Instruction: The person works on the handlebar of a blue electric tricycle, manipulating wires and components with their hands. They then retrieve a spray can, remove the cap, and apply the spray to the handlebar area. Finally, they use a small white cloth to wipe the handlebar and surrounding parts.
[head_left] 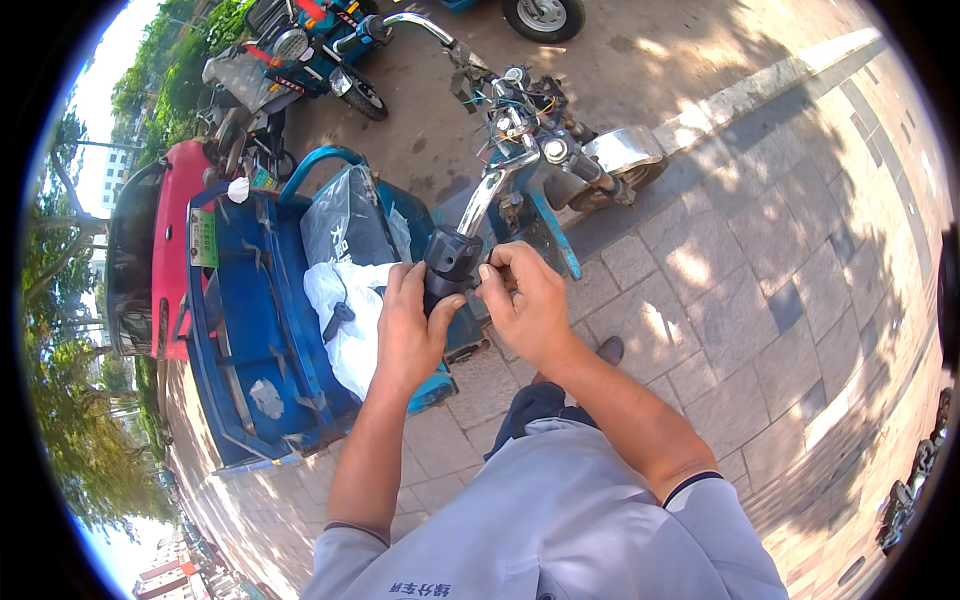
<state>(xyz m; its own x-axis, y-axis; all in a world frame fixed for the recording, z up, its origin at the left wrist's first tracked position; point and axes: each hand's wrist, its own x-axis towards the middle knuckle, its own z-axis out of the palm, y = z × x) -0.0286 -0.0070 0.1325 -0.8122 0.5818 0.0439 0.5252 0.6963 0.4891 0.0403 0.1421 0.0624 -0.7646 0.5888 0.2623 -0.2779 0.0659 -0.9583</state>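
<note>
- I note the black plastic housing (455, 257) at the chrome tubular handlebar's (484, 200) end.
- Left hand (408, 325): fingers curled around it.
- Right hand (527, 302): beside it, grip unclear.
- Uneven pressure could twist it.

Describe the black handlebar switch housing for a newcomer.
Find the blue cargo tricycle. Follow its nearer chrome handlebar to the end between the left hand and right hand. The switch housing is the chunky black block there, unlike the shiny chrome.
</note>
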